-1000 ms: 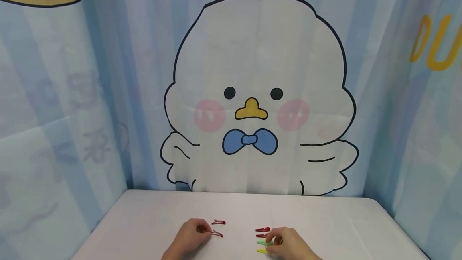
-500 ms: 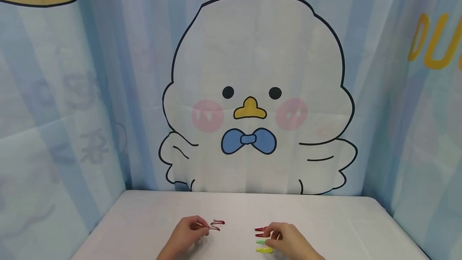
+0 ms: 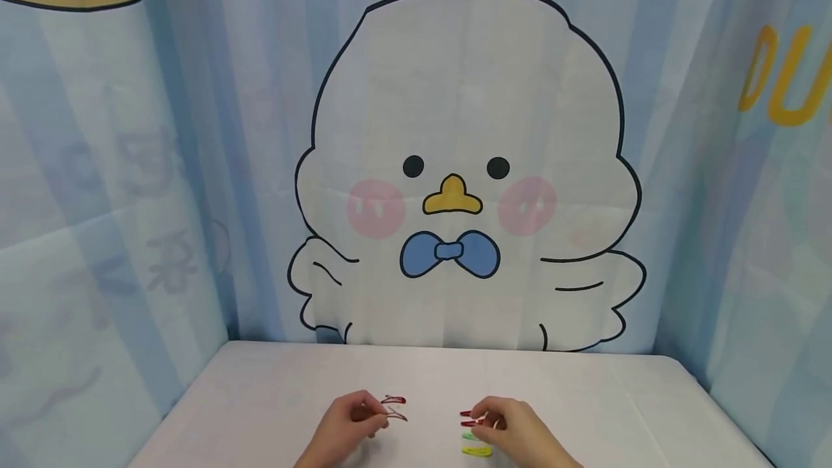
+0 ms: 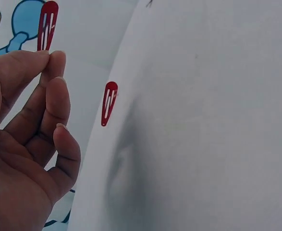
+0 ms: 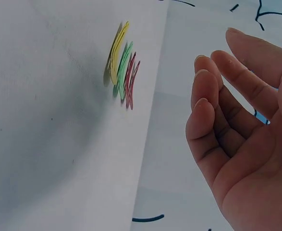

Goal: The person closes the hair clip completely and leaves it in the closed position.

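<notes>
My left hand (image 3: 347, 425) pinches a red snap hair clip (image 4: 46, 21) between thumb and index finger, its rounded end pointing away from the fingertips. A second red hair clip (image 4: 109, 103) lies on the table just beyond that hand. Over on the right, my right hand (image 3: 523, 430) hovers with loosely bent fingers, thumb and index apart, and nothing between them. Beneath and beside it lie a yellow clip (image 5: 116, 55), a green clip (image 5: 124, 72) and two red clips (image 5: 132, 82), side by side. In the head view its fingers partly cover the red and green ones.
The white table (image 3: 286, 374) has its far edge against a striped blue curtain (image 3: 266, 128) printed with a large white chick. More curtain hangs at both sides of the table.
My left hand has lifted its red clip a little. My right hand has shifted upward in the head view, away from the yellow clip, which now shows whole.
</notes>
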Action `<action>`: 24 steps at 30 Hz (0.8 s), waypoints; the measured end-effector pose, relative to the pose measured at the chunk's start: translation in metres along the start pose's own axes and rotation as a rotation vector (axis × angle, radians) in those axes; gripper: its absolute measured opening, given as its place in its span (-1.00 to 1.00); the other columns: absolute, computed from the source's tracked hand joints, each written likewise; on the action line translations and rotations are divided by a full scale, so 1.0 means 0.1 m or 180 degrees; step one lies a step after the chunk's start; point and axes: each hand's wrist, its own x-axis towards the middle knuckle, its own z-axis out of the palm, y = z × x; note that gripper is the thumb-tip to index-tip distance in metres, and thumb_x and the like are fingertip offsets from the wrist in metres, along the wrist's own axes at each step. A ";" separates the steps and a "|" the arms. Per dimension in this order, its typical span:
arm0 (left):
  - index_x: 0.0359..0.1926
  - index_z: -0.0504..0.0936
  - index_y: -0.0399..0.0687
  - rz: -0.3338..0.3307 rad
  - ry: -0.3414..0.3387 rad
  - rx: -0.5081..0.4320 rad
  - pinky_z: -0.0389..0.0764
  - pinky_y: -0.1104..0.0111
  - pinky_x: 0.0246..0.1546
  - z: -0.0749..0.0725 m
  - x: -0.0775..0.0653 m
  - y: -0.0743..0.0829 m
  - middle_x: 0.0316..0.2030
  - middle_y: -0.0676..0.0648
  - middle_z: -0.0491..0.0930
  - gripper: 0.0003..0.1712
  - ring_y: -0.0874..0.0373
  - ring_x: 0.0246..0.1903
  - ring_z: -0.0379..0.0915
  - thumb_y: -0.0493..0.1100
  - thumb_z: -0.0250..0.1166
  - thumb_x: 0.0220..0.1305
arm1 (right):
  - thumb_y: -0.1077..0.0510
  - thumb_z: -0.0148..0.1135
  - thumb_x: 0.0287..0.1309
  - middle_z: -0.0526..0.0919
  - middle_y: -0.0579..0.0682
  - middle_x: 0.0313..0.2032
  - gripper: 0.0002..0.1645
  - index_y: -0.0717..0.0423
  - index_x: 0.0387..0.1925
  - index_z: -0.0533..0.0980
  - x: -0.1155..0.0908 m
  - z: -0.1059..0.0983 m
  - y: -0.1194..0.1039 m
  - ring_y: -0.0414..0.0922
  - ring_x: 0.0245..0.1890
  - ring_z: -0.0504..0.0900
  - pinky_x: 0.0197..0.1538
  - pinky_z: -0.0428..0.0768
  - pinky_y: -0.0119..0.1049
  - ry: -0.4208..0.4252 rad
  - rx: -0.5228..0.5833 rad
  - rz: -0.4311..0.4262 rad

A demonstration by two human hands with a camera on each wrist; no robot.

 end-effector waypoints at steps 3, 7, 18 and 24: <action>-0.23 0.65 -0.22 -0.0063 0.0014 -0.0160 0.56 0.24 -0.27 0.06 -0.02 -0.02 -0.35 -0.03 0.70 -0.94 0.09 -0.35 0.56 -0.31 0.34 0.30 | 0.19 0.36 0.25 0.57 -0.14 -0.42 -0.89 0.15 -0.22 0.63 0.00 0.02 -0.01 -0.22 -0.46 0.45 -0.40 0.42 -0.37 -0.0039 0.0067 0.0111; -0.21 0.66 -0.25 -0.0093 0.0074 -0.0271 0.56 0.23 -0.26 0.11 -0.05 -0.01 -0.32 -0.03 0.70 -0.88 0.10 -0.33 0.56 -0.27 0.38 0.28 | 0.19 0.35 0.27 0.57 -0.14 -0.41 -0.90 0.15 -0.24 0.62 0.00 0.04 -0.02 -0.17 -0.45 0.43 -0.39 0.40 -0.36 -0.0070 0.0125 0.0256; -0.20 0.71 -0.22 -0.0075 0.0150 -0.0362 0.59 0.25 -0.22 0.19 -0.08 0.08 -0.28 -0.03 0.71 -0.86 0.12 -0.29 0.58 -0.29 0.44 0.23 | 0.15 0.36 0.27 0.61 -0.14 -0.38 -0.82 0.18 -0.18 0.65 0.01 0.08 -0.09 -0.16 -0.42 0.48 -0.38 0.46 -0.37 0.0030 0.0181 0.0253; -0.19 0.73 -0.18 -0.0124 0.0176 -0.0369 0.58 0.24 -0.20 0.23 -0.11 0.11 -0.27 -0.02 0.71 -0.86 0.12 -0.28 0.57 -0.27 0.46 0.22 | 0.15 0.35 0.27 0.61 -0.16 -0.41 -0.82 0.20 -0.19 0.64 0.02 0.10 -0.14 -0.24 -0.43 0.49 -0.37 0.49 -0.39 0.0093 0.0216 0.0134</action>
